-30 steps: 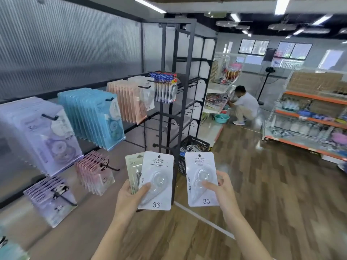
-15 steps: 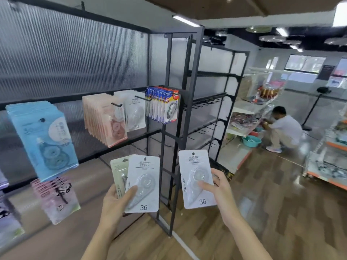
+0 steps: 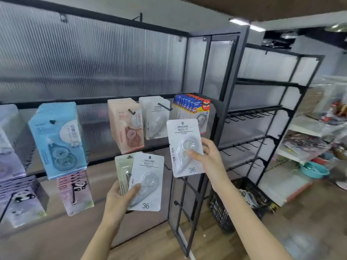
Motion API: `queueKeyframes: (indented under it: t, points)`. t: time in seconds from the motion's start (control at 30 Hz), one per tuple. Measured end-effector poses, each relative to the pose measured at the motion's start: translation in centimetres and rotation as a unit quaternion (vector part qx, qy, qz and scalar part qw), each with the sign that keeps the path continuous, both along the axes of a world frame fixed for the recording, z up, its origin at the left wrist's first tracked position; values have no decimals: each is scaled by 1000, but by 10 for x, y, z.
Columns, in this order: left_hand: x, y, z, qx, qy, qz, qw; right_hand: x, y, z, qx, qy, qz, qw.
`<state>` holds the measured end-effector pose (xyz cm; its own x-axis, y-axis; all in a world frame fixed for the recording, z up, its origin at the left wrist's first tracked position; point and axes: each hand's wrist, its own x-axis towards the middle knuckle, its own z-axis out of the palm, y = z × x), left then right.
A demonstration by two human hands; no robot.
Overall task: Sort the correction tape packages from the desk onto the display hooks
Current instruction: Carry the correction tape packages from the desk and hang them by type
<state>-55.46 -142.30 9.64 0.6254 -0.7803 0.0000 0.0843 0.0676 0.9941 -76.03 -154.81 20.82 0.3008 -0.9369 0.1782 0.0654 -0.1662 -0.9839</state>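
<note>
My right hand (image 3: 208, 158) pinches a white package (image 3: 185, 147) just below its matching hook (image 3: 164, 106) (left hand (image 3: 120, 197) grips two more), so next I must thread its hole on.

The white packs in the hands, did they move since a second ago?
Yes. The right hand has lifted its white pack up toward the hook that carries the same white packs; before, it was level with the other one. The person has also stepped closer to the rack. The left hand still holds a white pack and a green pack low. Nothing was let go or hung.
</note>
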Motion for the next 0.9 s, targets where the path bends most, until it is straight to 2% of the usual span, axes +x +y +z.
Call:
queueKeyframes:
  t: [0.27,0.5,0.7,0.9]
  points:
    - [24,-25,0,-4,-11,27,1000,51,-49,3,-54,-24,20,998]
    - [20,-28,1,-4,-10,37,999,53,-63,-14,-97,-12,26,995]
    - [9,-30,-1,0,-4,63,998,67,-99,-21,-184,92,49,977]
    - [-2,-28,3,-5,0,95,996,99,-136,-25,-245,197,8,949]
